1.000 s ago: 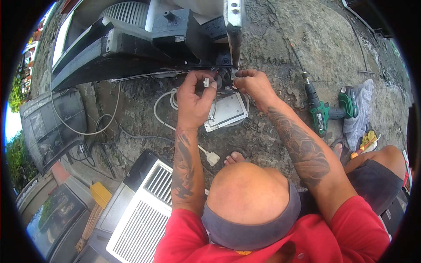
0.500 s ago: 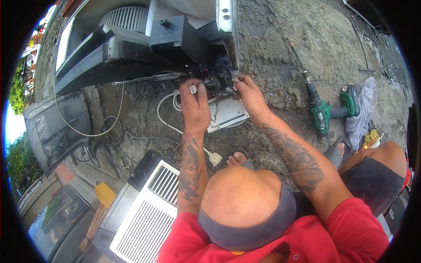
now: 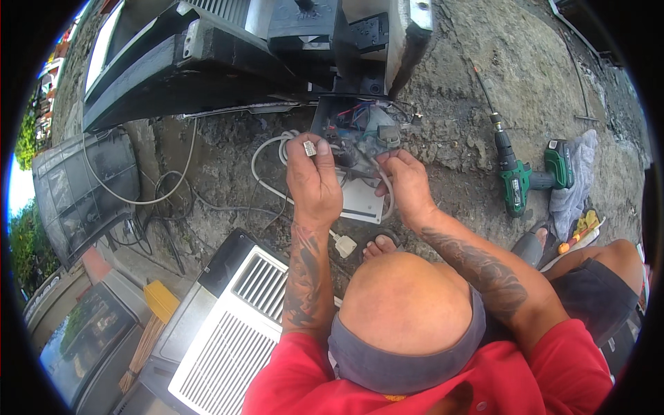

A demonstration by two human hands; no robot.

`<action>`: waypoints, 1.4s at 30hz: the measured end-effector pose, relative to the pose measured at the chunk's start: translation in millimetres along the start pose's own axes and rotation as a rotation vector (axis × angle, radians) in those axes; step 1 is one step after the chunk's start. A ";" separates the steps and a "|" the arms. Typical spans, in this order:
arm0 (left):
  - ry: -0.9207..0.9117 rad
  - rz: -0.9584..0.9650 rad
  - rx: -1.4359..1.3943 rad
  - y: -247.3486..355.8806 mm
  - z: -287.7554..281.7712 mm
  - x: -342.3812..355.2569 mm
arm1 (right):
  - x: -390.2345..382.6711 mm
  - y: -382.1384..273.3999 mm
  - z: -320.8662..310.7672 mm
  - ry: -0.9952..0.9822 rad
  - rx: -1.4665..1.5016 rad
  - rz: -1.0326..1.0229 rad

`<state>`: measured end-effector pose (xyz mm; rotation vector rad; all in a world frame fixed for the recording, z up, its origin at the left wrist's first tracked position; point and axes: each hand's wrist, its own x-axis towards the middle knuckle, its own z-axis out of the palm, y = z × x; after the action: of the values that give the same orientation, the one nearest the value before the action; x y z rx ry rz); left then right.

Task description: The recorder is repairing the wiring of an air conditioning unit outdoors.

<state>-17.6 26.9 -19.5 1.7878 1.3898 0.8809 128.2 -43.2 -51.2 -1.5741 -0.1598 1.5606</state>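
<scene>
My left hand (image 3: 312, 185) pinches a small white wire connector (image 3: 309, 148) between thumb and forefinger. To its right, my right hand (image 3: 409, 185) has its fingers closed around a pale grey cable (image 3: 390, 199) that loops down below the fingers. Just beyond both hands lies an opened metal box (image 3: 325, 111) with red and blue wires (image 3: 361, 114) and a clear plastic-looking part. Behind it stands the dark, opened chassis of an air conditioner (image 3: 200, 79). A flat white panel (image 3: 365, 202) lies beneath my hands, and a white plug (image 3: 343, 245) rests on the ground nearby.
A green cordless drill (image 3: 515, 187) and a grey cloth (image 3: 579, 173) lie on the rough ground at right. At lower left is a white louvred front panel (image 3: 228, 339); a dark mesh filter (image 3: 86, 194) stands farther left. Loose cords (image 3: 166, 204) trail across the ground.
The wire box has come out toward me from under the chassis, baring its coloured wires. My right hand has shifted slightly nearer, now with the grey cable. My left hand still holds the connector.
</scene>
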 end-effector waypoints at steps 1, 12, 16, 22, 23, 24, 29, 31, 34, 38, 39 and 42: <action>-0.008 -0.053 -0.027 -2.7 -5.9 -9.3 | -9.7 12.3 7.9 0.041 -0.022 0.023; 0.000 -0.095 -0.260 -36.3 -2.7 -32.6 | 8.6 13.9 -20.1 0.008 -0.009 -0.045; 0.014 -0.097 -0.201 -27.8 -0.1 -31.0 | 19.4 8.8 -30.6 0.142 -0.095 -0.075; 0.002 -0.070 -0.193 -15.1 -6.9 -24.0 | 30.1 -24.1 -28.5 -0.132 -0.811 -0.639; 0.006 -0.070 -0.190 -14.1 -7.6 -24.6 | 33.5 -29.8 -29.6 -0.155 -0.773 -0.640; -0.010 -0.096 -0.201 -13.3 -8.0 -25.6 | 36.6 -36.6 -32.6 -0.160 -0.772 -0.643; -0.048 -0.159 -0.273 -19.3 -9.9 -28.9 | 46.0 -56.5 -40.6 -0.170 -0.741 -0.616; -0.056 -0.178 -0.295 -19.9 -8.3 -31.5 | 53.3 -57.0 -42.7 -0.135 -0.626 -0.536; -0.061 -0.192 -0.334 -17.4 -3.8 -30.0 | 69.0 -56.3 -49.2 -0.131 -0.464 -0.391; -0.048 -0.194 -0.346 -23.6 -5.0 -29.9 | 76.1 -57.5 -48.0 -0.095 -0.239 -0.327; -0.047 -0.196 -0.346 -25.1 -4.2 -29.8 | 76.3 -59.2 -47.5 -0.084 -0.197 -0.316; -0.022 -0.233 -0.414 -29.2 -5.4 -27.8 | 74.8 -61.6 -43.5 -0.092 -0.186 -0.302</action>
<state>-42.2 5.6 -43.9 1.2934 1.2612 0.9383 209.7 20.6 -75.1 -1.5366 -0.5818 1.4108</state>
